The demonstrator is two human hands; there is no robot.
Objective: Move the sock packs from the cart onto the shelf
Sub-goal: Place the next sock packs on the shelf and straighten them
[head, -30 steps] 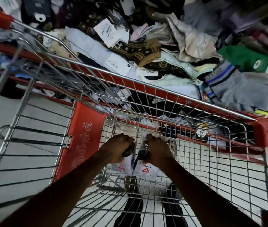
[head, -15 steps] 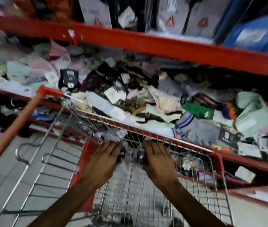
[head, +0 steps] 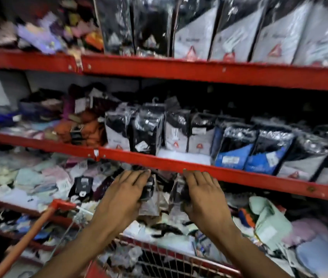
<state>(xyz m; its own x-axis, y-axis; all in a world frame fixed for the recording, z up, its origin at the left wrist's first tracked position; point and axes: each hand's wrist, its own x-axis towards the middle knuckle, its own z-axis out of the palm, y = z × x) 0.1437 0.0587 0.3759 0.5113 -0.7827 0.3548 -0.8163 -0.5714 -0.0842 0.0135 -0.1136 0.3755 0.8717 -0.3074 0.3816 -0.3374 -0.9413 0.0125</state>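
Note:
My left hand (head: pixel 126 189) grips a clear-wrapped sock pack (head: pixel 149 205) and my right hand (head: pixel 201 190) grips a second sock pack (head: pixel 176 194). Both packs hang side by side just below the red front rail of the middle shelf (head: pixel 159 160). On that shelf stands a row of upright sock packs (head: pixel 181 131), with a bare white gap (head: pixel 183 155) in front of the grey ones. The wire cart (head: pixel 159 261) is at the bottom of the view, under my forearms, with its red handle (head: pixel 28 239) at the lower left.
The top shelf (head: pixel 199 72) holds tall black and grey packs. Loose socks and garments are piled on the left of each shelf and across the low shelf behind my hands. Blue packs (head: pixel 233 151) stand right of the gap.
Both hands have risen out of the cart with the packs, from the basket rim up to the middle shelf's rail. My view has tilted up from the cart to the shelves.

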